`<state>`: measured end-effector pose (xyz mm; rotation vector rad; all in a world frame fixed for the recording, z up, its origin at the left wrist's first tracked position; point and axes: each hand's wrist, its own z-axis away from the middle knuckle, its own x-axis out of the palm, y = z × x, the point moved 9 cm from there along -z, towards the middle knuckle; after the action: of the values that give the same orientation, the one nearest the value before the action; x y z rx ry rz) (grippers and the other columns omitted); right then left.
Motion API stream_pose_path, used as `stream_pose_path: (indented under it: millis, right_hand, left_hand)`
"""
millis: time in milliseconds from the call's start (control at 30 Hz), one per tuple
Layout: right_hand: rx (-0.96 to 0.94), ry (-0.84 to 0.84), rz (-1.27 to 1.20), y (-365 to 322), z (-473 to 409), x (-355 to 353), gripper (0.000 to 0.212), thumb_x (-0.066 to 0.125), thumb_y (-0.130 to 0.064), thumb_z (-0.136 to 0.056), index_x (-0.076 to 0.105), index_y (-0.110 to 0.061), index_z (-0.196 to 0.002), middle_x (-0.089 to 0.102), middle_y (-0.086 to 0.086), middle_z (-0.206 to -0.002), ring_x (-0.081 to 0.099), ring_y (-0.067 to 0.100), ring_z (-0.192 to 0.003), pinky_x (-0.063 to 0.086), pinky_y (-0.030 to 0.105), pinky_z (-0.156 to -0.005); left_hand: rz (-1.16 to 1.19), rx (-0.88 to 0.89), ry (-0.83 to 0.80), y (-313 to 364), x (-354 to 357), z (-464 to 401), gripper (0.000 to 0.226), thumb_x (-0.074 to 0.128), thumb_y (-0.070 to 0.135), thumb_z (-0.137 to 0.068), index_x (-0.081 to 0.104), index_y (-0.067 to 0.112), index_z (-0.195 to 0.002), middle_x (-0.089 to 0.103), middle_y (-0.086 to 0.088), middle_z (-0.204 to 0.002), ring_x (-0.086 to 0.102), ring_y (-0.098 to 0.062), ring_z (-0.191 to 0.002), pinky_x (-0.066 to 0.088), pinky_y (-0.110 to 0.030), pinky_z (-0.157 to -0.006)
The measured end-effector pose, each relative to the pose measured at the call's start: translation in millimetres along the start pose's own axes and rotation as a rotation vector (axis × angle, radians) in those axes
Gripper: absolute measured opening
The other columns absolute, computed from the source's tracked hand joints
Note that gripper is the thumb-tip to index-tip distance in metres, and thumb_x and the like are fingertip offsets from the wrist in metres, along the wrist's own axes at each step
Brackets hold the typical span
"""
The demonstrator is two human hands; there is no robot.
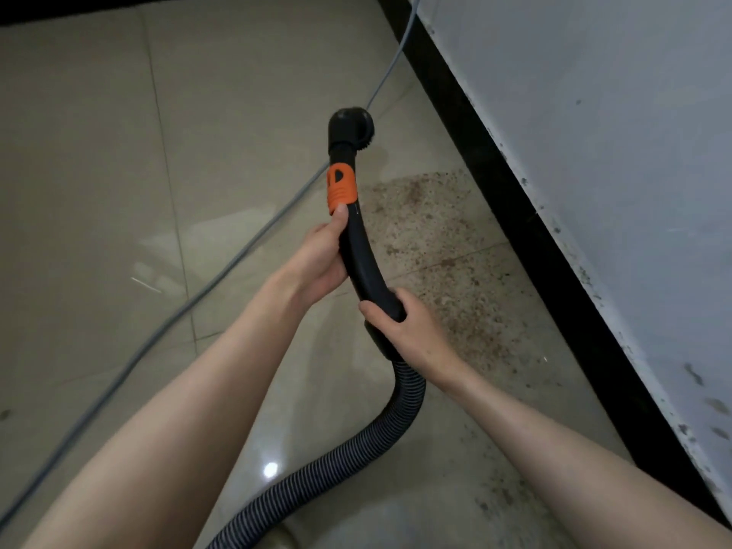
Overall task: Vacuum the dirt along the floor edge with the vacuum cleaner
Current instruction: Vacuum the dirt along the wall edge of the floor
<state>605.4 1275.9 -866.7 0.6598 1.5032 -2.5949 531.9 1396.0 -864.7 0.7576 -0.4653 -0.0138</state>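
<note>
**Wand held over dirt patch by skirting**

While both hands grip the black wand (358,251), its brush head (350,126) is raised above the floor (99,152). Left hand (323,257) wraps the wand just below the orange collar (340,188); right hand (408,326) wraps the lower end, where the hose (356,449) joins. Dirt (439,247) lies beside the black skirting (515,215). Grey cable (190,307) crosses the floor.
</note>
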Motion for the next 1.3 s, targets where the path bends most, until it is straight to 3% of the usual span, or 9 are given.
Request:
stream_pose_path:
  millis: [167, 300, 433, 533, 800, 967, 1067, 1200, 1300]
  right_hand:
    - [-0.141, 0.098, 0.074, 0.2, 5.8, 18.8, 0.042, 0.059, -0.069, -0.071, 0.049, -0.035, -0.092, 0.058, -0.014, -0.075, 0.06, 0.008, -0.073, 0.043, 0.027, -0.061]
    - [-0.196, 0.173, 0.077, 5.0, 24.3, 12.0, 0.03, 0.057, -0.057, -0.079, 0.049, -0.029, -0.071, 0.054, -0.015, -0.059, 0.053, 0.004, -0.059, 0.037, 0.023, -0.053]
    - [-0.094, -0.018, -0.135, 26.6, 33.1, 4.4, 0.02, 0.067, -0.036, -0.089, 0.064, -0.021, -0.075, 0.061, -0.006, -0.061, 0.059, 0.014, -0.056, 0.049, 0.037, -0.057]
    - [-0.056, -0.118, -0.228, 35.9, 39.3, 10.2, 0.017, 0.065, -0.029, -0.092, 0.065, -0.019, -0.077, 0.064, -0.002, -0.06, 0.059, 0.017, -0.046, 0.048, 0.03, -0.046]
    - [0.0, -0.243, -0.381, 42.4, 48.2, 50.8, 0.031, 0.054, -0.025, -0.098, 0.059, 0.005, -0.096, 0.061, 0.018, -0.072, 0.059, 0.027, -0.047, 0.047, 0.028, -0.043]
    - [0.036, -0.341, -0.423, 38.5, 60.2, 65.0, 0.028, 0.051, -0.028, -0.099, 0.058, -0.003, -0.089, 0.062, 0.014, -0.068, 0.061, 0.025, -0.049, 0.048, 0.027, -0.044]
    - [0.004, -0.31, -0.308, 22.9, 56.4, 78.8, 0.025, 0.055, -0.033, -0.097, 0.062, -0.013, -0.084, 0.065, 0.006, -0.07, 0.062, 0.023, -0.058, 0.049, 0.028, -0.051]
    - [-0.182, -0.2, 0.153, -6.2, 56.9, 96.4, 0.033, 0.064, -0.058, -0.08, 0.057, -0.026, -0.085, 0.066, -0.004, -0.081, 0.065, 0.018, -0.078, 0.046, 0.027, -0.061]
    - [-0.238, -0.184, 0.243, -10.4, 64.6, 103.2, 0.027, 0.063, -0.053, -0.079, 0.049, -0.031, -0.078, 0.062, -0.007, -0.076, 0.063, 0.015, -0.074, 0.045, 0.029, -0.06]
  left_hand:
    - [-0.015, 0.075, 0.106, 4.9, -35.9, 3.2, 0.033, 0.037, 0.04, -0.1, 0.05, 0.01, -0.094, 0.05, -0.004, -0.082, 0.051, -0.015, -0.071, 0.047, -0.028, -0.07]
    - [-0.046, 0.03, 0.188, -14.4, -41.7, 22.9, 0.035, 0.039, 0.036, -0.101, 0.044, 0.002, -0.109, 0.052, -0.009, -0.087, 0.055, -0.019, -0.073, 0.049, -0.033, -0.072]
    - [-0.016, 0.026, 0.248, -41.2, -40.5, 42.9, 0.026, 0.043, 0.027, -0.101, 0.043, 0.003, -0.112, 0.056, -0.007, -0.087, 0.057, -0.017, -0.076, 0.05, -0.03, -0.064]
    - [-0.003, 0.065, 0.312, -58.4, -47.5, 47.7, 0.028, 0.045, 0.028, -0.1, 0.044, 0.002, -0.111, 0.054, -0.005, -0.082, 0.056, -0.016, -0.072, 0.048, -0.028, -0.059]
    - [-0.172, 0.17, 0.446, -58.2, -84.8, 42.7, 0.053, 0.051, 0.035, -0.096, 0.04, -0.006, -0.128, 0.054, -0.008, -0.093, 0.056, -0.022, -0.084, 0.046, -0.033, -0.076]
    - [-0.206, 0.163, 0.532, -58.5, -104.4, 55.3, 0.06, 0.055, 0.039, -0.093, 0.038, -0.005, -0.13, 0.055, -0.02, -0.12, 0.057, -0.028, -0.097, 0.05, -0.038, -0.087]
    - [-0.238, 0.181, 0.62, -45.3, -128.1, 67.4, 0.059, 0.053, 0.039, -0.093, 0.038, -0.004, -0.13, 0.055, -0.018, -0.121, 0.058, -0.03, -0.103, 0.049, -0.035, -0.085]
    - [-0.244, 0.185, 0.745, -28.0, -160.9, 86.1, 0.058, 0.052, 0.037, -0.093, 0.038, -0.002, -0.133, 0.055, -0.019, -0.123, 0.057, -0.032, -0.107, 0.044, -0.032, -0.077]
    - [-0.158, 0.178, 0.727, -35.0, -170.1, 97.5, 0.056, 0.055, 0.034, -0.092, 0.037, -0.001, -0.133, 0.055, -0.019, -0.123, 0.058, -0.032, -0.105, 0.049, -0.036, -0.083]
